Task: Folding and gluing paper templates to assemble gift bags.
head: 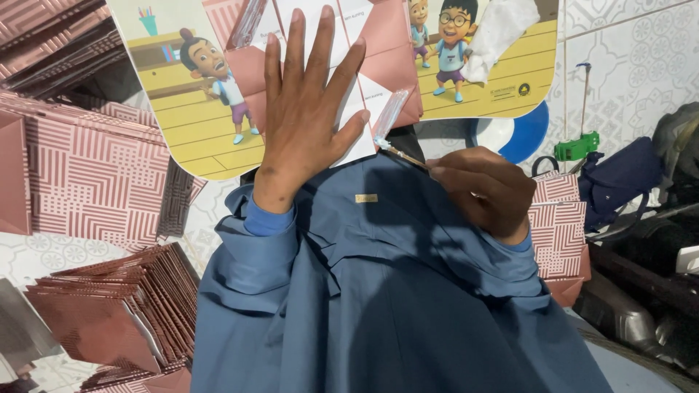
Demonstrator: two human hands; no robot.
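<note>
The left hand (pixel 309 116) lies flat on a folded pink paper bag (pixel 378 65) while the right hand (pixel 484 191) grips a thin brush (pixel 402 155).

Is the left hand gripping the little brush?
No. The left hand lies flat with fingers spread on the folded pink paper, while the right hand holds the brush.

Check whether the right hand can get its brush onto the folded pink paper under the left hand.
Probably yes: the right hand holds the brush with its tip at the folded pink paper's edge, and the left hand lies flat beside it, not covering that edge.
</note>
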